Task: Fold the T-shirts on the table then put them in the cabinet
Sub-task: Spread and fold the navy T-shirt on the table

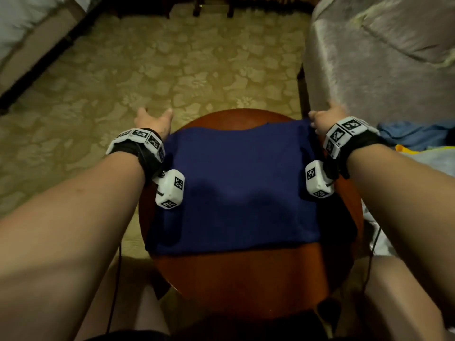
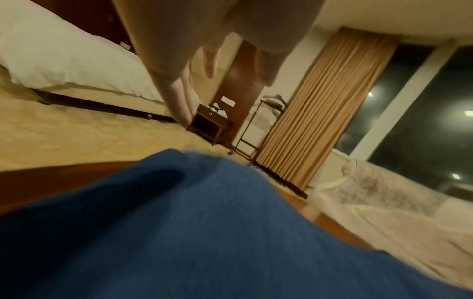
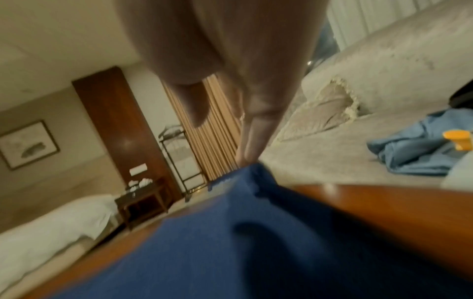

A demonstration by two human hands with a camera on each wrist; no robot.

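A dark blue T-shirt (image 1: 236, 188) lies flat as a folded rectangle on the round wooden table (image 1: 246, 279). My left hand (image 1: 154, 119) hovers just past the shirt's far left corner with its fingers spread and holds nothing. In the left wrist view the left hand (image 2: 204, 60) hangs with straight fingers above the blue T-shirt (image 2: 179, 232). My right hand (image 1: 325, 116) is at the far right corner. In the right wrist view the right hand (image 3: 230, 97) points its straight fingertips (image 3: 249, 145) down onto the corner of the T-shirt (image 3: 230, 242), thumb apart.
A grey sofa (image 1: 381, 57) stands close at the right with a crumpled light blue garment (image 1: 413, 136) and a yellow item (image 1: 403, 148) on it. A bed (image 1: 24, 25) is at far left. Patterned carpet (image 1: 172, 70) lies beyond the table. A nightstand (image 2: 210, 125) and curtain (image 2: 320, 111) stand far off.
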